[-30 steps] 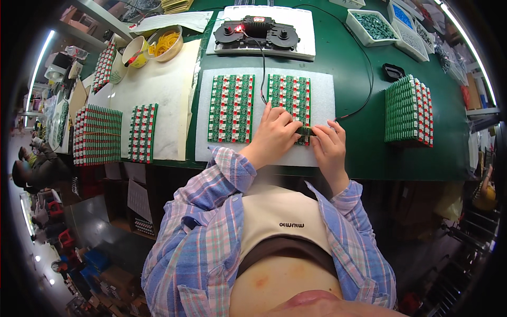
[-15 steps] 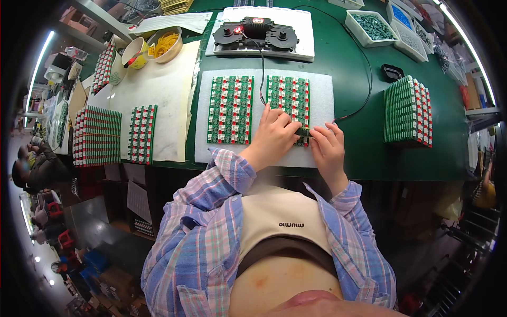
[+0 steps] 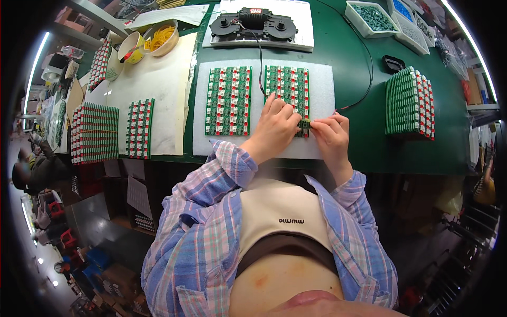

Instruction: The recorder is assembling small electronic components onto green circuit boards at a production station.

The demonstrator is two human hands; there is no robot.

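Note:
My left hand (image 3: 272, 127) is closed over the lower part of the right-hand green circuit board panel (image 3: 288, 79). A black wire (image 3: 261, 66) runs down into its fingers. My right hand (image 3: 334, 138) pinches at the panel's lower right corner; a second black wire (image 3: 371, 79) with a reddish end reaches its knuckles. Between both sets of fingertips shows a small dark green board piece (image 3: 304, 125); what grips it is partly hidden. To the left lies a matching panel (image 3: 228, 100). Both panels rest on a white foam sheet (image 3: 322, 90).
Behind the foam stands a black two-reel device (image 3: 254, 25) on a white block. Stacked boards stand at right (image 3: 409, 105) and left (image 3: 95, 134), beside a small board stack (image 3: 140, 129). A bowl of yellow bands (image 3: 161, 39) and white parts trays (image 3: 369, 21) sit farther back.
The red light on the black device has gone out. The whole view has shifted slightly, and my right fingers have drawn closer together at the panel's corner.

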